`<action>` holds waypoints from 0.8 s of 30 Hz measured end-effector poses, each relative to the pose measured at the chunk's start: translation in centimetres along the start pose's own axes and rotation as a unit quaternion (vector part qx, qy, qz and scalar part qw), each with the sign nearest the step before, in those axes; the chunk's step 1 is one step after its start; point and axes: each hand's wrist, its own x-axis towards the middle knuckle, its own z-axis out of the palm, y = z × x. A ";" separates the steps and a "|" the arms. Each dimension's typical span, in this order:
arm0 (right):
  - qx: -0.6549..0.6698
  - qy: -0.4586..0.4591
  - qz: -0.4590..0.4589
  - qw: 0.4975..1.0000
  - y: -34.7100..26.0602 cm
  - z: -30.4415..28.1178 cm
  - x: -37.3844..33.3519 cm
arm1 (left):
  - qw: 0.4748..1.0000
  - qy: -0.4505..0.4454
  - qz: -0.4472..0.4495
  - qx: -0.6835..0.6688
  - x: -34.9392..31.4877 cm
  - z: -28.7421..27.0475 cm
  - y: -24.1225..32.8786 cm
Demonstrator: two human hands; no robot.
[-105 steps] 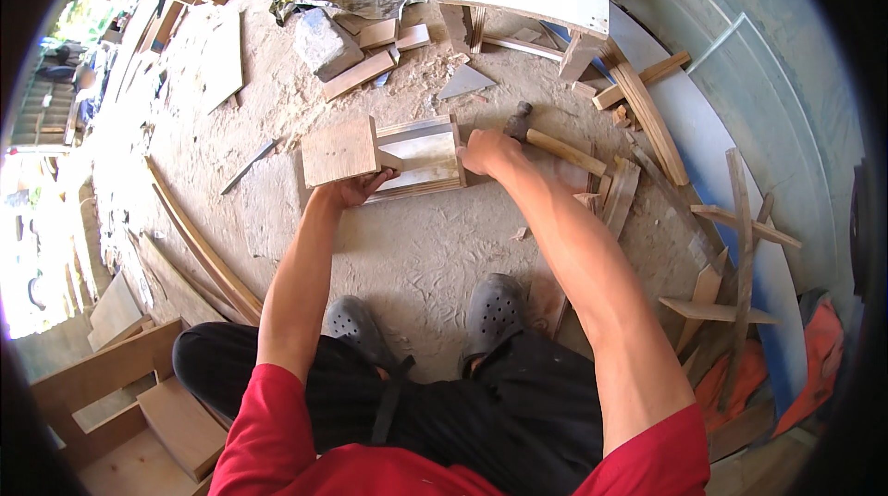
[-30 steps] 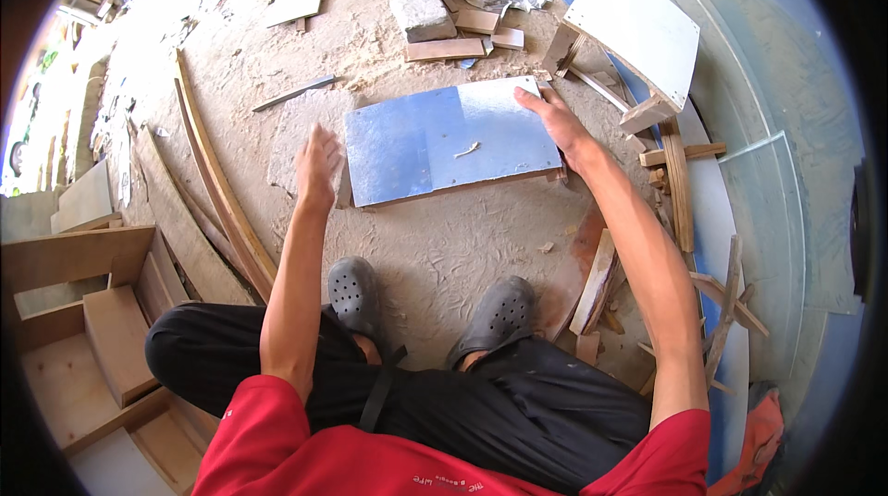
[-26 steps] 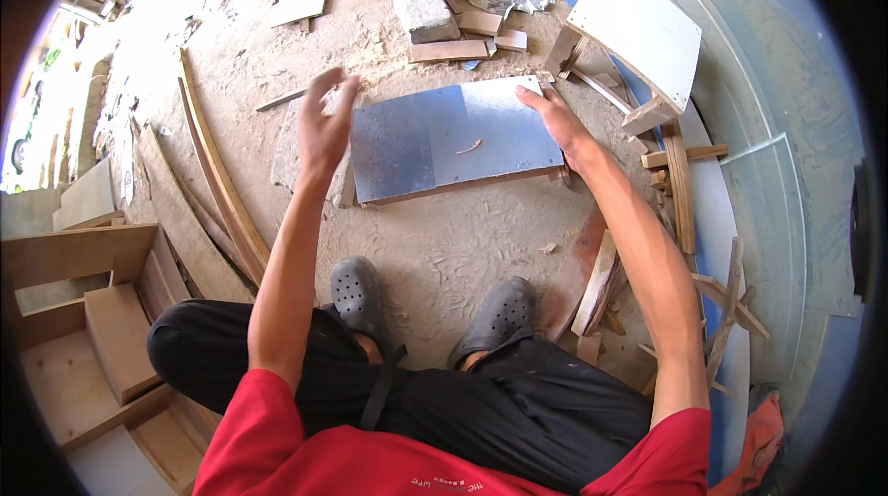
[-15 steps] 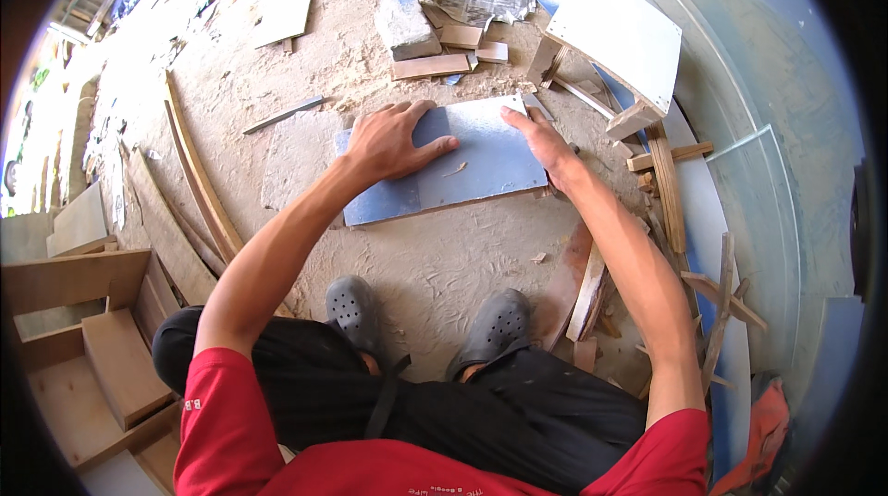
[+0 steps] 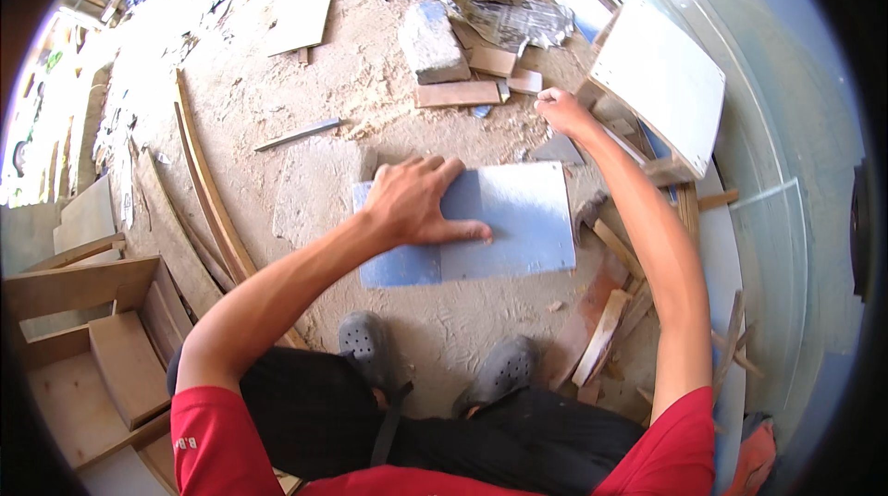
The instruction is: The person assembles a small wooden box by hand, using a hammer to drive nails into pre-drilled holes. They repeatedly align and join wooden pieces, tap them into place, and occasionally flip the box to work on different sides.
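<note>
A blue-and-white rectangular board (image 5: 518, 228) lies in front of my feet. My left hand (image 5: 416, 202) holds it near its left part, with the fingers at the far edge and the thumb stretched across the top face. Beyond the board's far right corner, my right hand (image 5: 562, 112) is closed, clear of the board. Whatever its fingers hold, if anything, is hidden. Below that hand lies a grey triangular piece (image 5: 559, 150). To the right of the board rests a hammer (image 5: 590, 209) with a dark head and wooden handle.
Wood offcuts (image 5: 458, 94) and a stone block (image 5: 433, 41) lie ahead. A white-topped wooden box (image 5: 661, 80) stands far right beside glass sheets (image 5: 772, 265). Long wooden strips (image 5: 205, 186) and a wooden frame (image 5: 83, 269) are at left; scrap wood (image 5: 601, 337) lies near my right foot.
My right hand has let go of the board's right end and moved away from me, closing. My left hand stays on the board. The whole view has shifted somewhat.
</note>
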 end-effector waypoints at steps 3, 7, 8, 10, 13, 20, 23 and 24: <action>-0.121 0.060 -0.082 0.987 -1.6 1.3 7.3 | 1.000 0.005 0.007 -0.022 -0.2 -0.2 -0.1; -0.266 0.077 -0.098 0.956 -2.6 1.2 15.7 | 0.998 0.023 0.006 -0.050 -0.2 -0.5 -0.2; -0.269 0.100 -0.122 0.950 -2.1 1.4 17.3 | 0.998 0.025 0.008 -0.052 -0.3 -0.6 -0.2; -0.308 0.061 -0.169 0.934 -0.3 1.1 20.8 | 0.998 0.029 0.024 -0.052 -0.2 -0.6 -0.2; -0.297 0.078 -0.244 0.920 1.8 2.8 23.5 | 0.996 0.048 0.025 -0.066 -0.3 0.2 -0.6; -0.330 0.153 -0.163 0.917 1.9 3.9 24.1 | 0.997 0.037 0.004 -0.072 -0.2 -0.5 -0.5; -0.327 0.156 -0.123 0.924 1.2 4.0 23.5 | 0.996 0.047 -0.004 -0.075 -0.2 -0.3 -0.5; -0.321 0.163 -0.117 0.926 0.9 4.1 22.9 | 0.996 0.053 -0.008 -0.075 -0.3 -0.1 -0.5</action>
